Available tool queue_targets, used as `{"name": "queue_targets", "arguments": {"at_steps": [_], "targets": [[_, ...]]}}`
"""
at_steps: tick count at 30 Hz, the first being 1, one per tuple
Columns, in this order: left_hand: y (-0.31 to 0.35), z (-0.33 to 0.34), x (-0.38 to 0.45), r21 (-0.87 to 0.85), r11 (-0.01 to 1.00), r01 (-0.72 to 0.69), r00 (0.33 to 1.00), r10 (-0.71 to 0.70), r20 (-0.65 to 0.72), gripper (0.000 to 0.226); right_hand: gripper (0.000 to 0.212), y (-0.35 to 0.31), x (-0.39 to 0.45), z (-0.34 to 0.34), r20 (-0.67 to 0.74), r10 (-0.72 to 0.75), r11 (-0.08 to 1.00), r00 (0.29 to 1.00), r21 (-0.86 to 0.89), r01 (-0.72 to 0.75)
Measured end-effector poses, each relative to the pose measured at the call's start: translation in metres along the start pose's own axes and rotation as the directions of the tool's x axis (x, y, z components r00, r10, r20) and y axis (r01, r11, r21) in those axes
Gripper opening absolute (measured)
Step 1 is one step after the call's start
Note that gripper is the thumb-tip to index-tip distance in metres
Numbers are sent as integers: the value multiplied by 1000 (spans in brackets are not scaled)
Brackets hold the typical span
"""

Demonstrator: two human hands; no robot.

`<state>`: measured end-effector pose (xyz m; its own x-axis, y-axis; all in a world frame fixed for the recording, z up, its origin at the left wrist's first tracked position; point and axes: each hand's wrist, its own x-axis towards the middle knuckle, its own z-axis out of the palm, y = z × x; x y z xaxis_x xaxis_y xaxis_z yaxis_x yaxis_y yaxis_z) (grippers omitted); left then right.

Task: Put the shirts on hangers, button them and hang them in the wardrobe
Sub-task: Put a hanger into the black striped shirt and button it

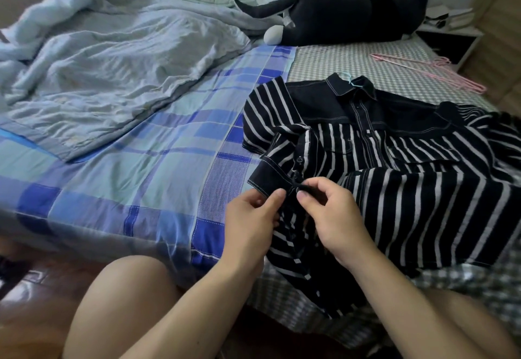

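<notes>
Plaid bed sheet [158, 144] under everything; striped shirt [408, 189] lies flat on the bed's right side, teal hanger hook [349, 79] poking out at the collar. Left hand [253, 217] pinches the placket edge, right hand [327, 209] pinches the button [299, 187]. Risk: dark fabric hides the hole, so the button goes into the wrong one.
</notes>
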<state>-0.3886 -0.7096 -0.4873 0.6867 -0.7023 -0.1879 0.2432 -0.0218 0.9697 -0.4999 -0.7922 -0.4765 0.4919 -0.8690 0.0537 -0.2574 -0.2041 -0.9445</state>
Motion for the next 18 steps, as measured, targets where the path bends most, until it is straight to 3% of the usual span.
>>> {"name": "queue_targets", "arguments": {"at_steps": [5,9,18], "targets": [[-1,2,-3,42,994,-101,991,97,87,7,17,-6,-1,-6,134,103,949,986,284,-137],[-5,0,2,121,978,-168,986,166,24,32,20,-6,2,-7,218,125,908,968,369,-201],[-5,-4,3,233,956,-177,981,192,-41,19,18,-6,1,-9,253,108,908,961,368,-199]]}}
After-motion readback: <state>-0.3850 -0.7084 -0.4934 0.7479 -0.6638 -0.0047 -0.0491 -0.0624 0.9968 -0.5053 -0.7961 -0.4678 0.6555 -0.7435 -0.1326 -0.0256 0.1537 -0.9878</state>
